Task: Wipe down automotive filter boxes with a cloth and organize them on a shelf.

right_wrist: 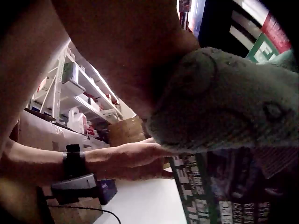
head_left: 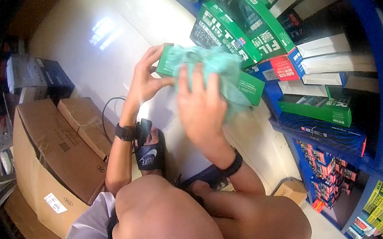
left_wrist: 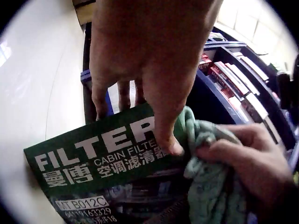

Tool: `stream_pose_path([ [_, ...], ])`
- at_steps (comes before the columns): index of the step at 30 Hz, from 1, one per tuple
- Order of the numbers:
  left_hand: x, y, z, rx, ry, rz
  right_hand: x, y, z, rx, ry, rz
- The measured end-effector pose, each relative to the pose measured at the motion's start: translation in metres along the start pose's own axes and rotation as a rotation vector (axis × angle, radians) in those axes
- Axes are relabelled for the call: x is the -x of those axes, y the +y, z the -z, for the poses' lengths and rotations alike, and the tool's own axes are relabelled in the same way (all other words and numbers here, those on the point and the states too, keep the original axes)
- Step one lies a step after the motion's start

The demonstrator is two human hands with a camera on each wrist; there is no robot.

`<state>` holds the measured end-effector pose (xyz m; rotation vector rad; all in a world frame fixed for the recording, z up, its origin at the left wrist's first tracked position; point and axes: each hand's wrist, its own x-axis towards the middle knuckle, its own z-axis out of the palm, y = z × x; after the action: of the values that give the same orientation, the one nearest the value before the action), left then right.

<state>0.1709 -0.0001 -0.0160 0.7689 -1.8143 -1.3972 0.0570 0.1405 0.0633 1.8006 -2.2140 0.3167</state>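
Observation:
A green cabin filter box [head_left: 250, 89] is held up above the floor, its printed front showing in the left wrist view. My left hand [head_left: 141, 78] grips one end of it, with the thumb on the printed front and the fingers over the far side. My right hand [head_left: 201, 109] holds a crumpled pale green cloth [head_left: 227, 70] against the box's upper side. In the left wrist view, the thumb and fingers of that hand pinch the cloth [left_wrist: 212, 196]. The cloth covers the middle of the box in the head view.
Larger green filter boxes [head_left: 224, 37] stand ahead against a blue shelf unit [head_left: 380, 167], which holds more boxes on the right. Big brown cartons [head_left: 62, 146] sit at the left, beside a dark box [head_left: 39, 75]. A thin black cable [head_left: 104, 113] hangs near my left wrist.

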Motion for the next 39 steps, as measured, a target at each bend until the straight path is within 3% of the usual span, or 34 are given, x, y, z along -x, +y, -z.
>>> stream_pose_path([
  [3, 0.0, -0.019, 0.007, 0.004, -0.013, 0.082, -0.023, -0.018, -0.01, -0.094, 0.071, 0.087],
  [10, -0.007, -0.017, 0.005, 0.041, -0.048, 0.089, -0.017, -0.009, -0.003, -0.092, 0.003, -0.003],
  [12, -0.007, -0.006, 0.003, -0.075, -0.041, 0.016, -0.004, 0.012, 0.006, -0.043, -0.05, -0.101],
  [19, -0.009, -0.008, 0.001, -0.07, -0.052, 0.062, 0.034, 0.085, 0.029, 0.117, -0.072, -0.362],
  [23, -0.008, -0.009, 0.001, -0.031, -0.061, 0.055, 0.033, 0.076, 0.024, 0.192, -0.08, -0.303],
  [27, -0.008, -0.015, 0.002, -0.076, -0.067, 0.014, 0.011, 0.035, 0.016, 0.092, -0.042, -0.059],
  [29, -0.007, -0.029, 0.002, -0.036, -0.062, 0.013, 0.0, 0.007, -0.009, -0.043, -0.003, -0.051],
  [32, -0.008, -0.036, 0.005, 0.024, -0.055, 0.015, -0.013, -0.004, -0.003, -0.033, -0.026, -0.031],
  [35, -0.008, -0.024, 0.004, 0.015, -0.053, 0.022, -0.009, 0.007, 0.017, -0.162, -0.138, -0.086],
  [36, -0.007, -0.018, 0.004, -0.02, -0.057, 0.028, -0.004, 0.016, 0.017, -0.211, -0.028, -0.079],
  [39, -0.01, -0.011, 0.002, -0.091, -0.058, 0.047, 0.01, 0.042, 0.034, -0.148, -0.065, -0.178],
])
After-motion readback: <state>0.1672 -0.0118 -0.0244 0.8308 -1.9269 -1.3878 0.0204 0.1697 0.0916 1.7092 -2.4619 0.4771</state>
